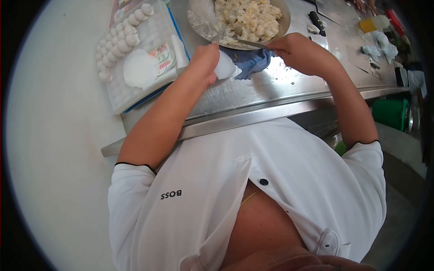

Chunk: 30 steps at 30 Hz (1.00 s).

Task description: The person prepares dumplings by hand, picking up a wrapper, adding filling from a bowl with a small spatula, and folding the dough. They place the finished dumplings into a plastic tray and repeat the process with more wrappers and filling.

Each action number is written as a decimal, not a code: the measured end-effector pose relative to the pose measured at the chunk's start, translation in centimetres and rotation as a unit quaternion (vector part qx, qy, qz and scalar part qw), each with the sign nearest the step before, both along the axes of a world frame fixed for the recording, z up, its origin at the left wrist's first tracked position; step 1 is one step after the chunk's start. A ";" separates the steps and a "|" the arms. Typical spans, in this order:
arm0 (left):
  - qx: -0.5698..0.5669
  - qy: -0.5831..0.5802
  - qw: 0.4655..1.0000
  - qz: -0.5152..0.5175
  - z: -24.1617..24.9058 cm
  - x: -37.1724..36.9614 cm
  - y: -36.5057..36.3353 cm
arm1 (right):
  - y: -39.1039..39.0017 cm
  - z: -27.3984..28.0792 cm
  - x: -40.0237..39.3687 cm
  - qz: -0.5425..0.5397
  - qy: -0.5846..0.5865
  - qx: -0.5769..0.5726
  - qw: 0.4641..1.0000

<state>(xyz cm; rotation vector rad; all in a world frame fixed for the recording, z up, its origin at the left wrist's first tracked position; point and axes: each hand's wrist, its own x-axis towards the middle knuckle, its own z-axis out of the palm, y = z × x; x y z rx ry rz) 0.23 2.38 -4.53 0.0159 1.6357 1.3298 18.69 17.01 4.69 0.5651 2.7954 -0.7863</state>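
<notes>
My left hand [206,62] is closed on a thin white round wrapper [225,66], which hangs toward the right beside the bowl. My right hand [300,53] grips a slim flat metal utensil [253,44] whose far end reaches to the bowl's near rim. The wide metal bowl [199,23] holds a chunky pale yellow filling [250,19], heaped to its right side. Under the bowl's near edge lies a crumpled blue cloth [253,63]. Left of my left hand, rows of white rounded dumplings [118,43] rest on a white tray [118,92] with a stack of white wrappers [139,68].
The steel table's front edge [253,118] runs between me and the work. Farther right lie a black-handled knife [317,23], a bottle of yellow liquid [374,24] and crumpled white plastic [384,47]. Another person's hands [364,4] show at the top right. A green bin [391,114] stands below.
</notes>
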 end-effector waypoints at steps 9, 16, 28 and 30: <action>0.081 -0.014 0.989 0.120 -0.1 -0.4 0.2 | 0.3 -0.6 0.3 -0.069 -0.057 -0.069 0.994; 0.137 -0.043 0.982 0.125 -0.4 -1.3 0.4 | -1.9 -2.1 -0.1 -0.107 0.011 -0.145 0.984; 0.196 -0.106 0.962 0.158 3.6 -1.3 -0.1 | -5.0 -2.2 3.0 -0.007 0.178 -0.066 0.982; 0.223 -0.113 0.957 0.150 3.7 -1.4 0.0 | -4.2 -1.5 3.5 -0.027 0.157 -0.093 0.983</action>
